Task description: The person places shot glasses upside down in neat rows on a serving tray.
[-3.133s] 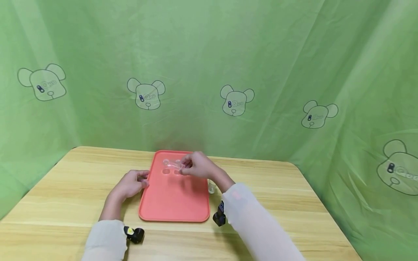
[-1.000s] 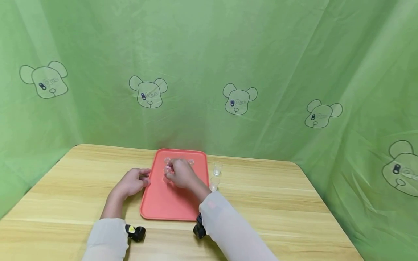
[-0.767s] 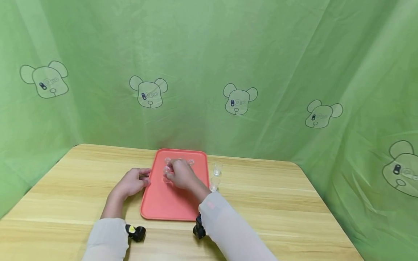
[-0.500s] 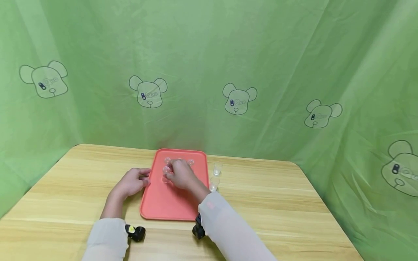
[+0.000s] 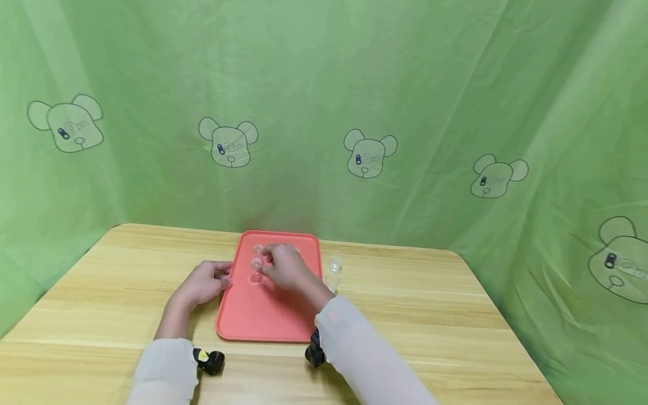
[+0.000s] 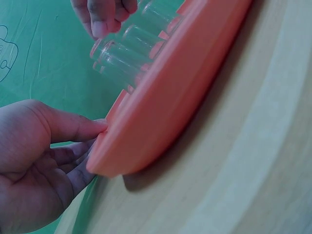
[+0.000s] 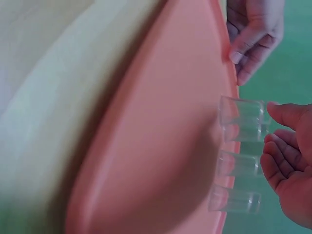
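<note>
Several small clear glasses stand upside down on the red tray (image 5: 263, 315), toward its far end. My right hand (image 5: 287, 267) is at the nearest glass (image 5: 256, 271) in the left row. In the right wrist view the right thumb is at that glass's base (image 7: 265, 112), while the other fingers curve loosely beside it without wrapping round it. My left hand (image 5: 205, 283) pinches the tray's left rim, thumb on top and fingers against the outer side, as the left wrist view shows. Some glasses are partly hidden behind the right hand.
Two more clear glasses stand upright on the wooden table (image 5: 415, 315) right of the tray, one farther back (image 5: 336, 261) and one nearer glass (image 5: 332, 282) partly behind the right forearm. A green curtain (image 5: 304, 112) with bear drawings encloses the table's back and sides.
The right hand carried a glass to the left row and stood it rim down, then its fingers loosened and moved slightly right. The left hand stays at the tray's rim.
</note>
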Demonstrator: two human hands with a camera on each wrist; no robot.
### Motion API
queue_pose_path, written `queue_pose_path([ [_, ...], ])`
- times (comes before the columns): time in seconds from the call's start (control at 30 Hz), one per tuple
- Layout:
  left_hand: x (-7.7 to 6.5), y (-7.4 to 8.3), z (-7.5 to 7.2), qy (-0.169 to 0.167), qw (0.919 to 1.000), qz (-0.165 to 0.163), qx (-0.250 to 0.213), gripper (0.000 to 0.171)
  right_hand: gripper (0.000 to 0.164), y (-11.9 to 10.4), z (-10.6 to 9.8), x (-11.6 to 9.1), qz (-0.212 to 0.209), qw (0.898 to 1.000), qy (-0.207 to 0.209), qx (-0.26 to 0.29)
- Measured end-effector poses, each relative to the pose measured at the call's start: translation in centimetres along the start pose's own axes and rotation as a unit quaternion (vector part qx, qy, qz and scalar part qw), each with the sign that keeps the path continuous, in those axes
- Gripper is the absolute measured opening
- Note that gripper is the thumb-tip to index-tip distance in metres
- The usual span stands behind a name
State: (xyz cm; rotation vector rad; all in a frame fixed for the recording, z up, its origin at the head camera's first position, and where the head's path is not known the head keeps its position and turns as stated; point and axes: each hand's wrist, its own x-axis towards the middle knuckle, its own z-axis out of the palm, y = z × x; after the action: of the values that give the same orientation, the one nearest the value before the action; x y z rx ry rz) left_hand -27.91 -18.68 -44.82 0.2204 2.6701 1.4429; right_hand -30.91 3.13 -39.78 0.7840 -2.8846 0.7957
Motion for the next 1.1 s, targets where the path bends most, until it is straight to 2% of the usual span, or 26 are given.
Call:
queue_pose_path([
  [0.2, 0.0, 0.1, -0.1, 0.000, 1.0000, -0.005, -0.001, 0.049, 0.036, 0.7, -1.7, -0.2, -0.004, 1.000, -0.007, 0.024],
  [0.47, -0.1, 0.0, 0.0, 0.001, 1.0000, -0.004, 0.004, 0.049, 0.032, 2.1, -3.7, -0.4, -0.017, 1.000, 0.018, 0.016],
  [0.73, 0.0, 0.0, 0.0, 0.001, 1.0000, 0.001, 0.006, 0.049, 0.037, 3.8, -5.7, -1.0, 0.014, 0.999, 0.022, 0.023],
  [1.1, 0.0, -0.2, 0.2, 0.003, 1.0000, 0.002, 0.005, 0.049, 0.038, 6.9, -7.6, -2.0, 0.022, 0.999, 0.040, 0.004],
])
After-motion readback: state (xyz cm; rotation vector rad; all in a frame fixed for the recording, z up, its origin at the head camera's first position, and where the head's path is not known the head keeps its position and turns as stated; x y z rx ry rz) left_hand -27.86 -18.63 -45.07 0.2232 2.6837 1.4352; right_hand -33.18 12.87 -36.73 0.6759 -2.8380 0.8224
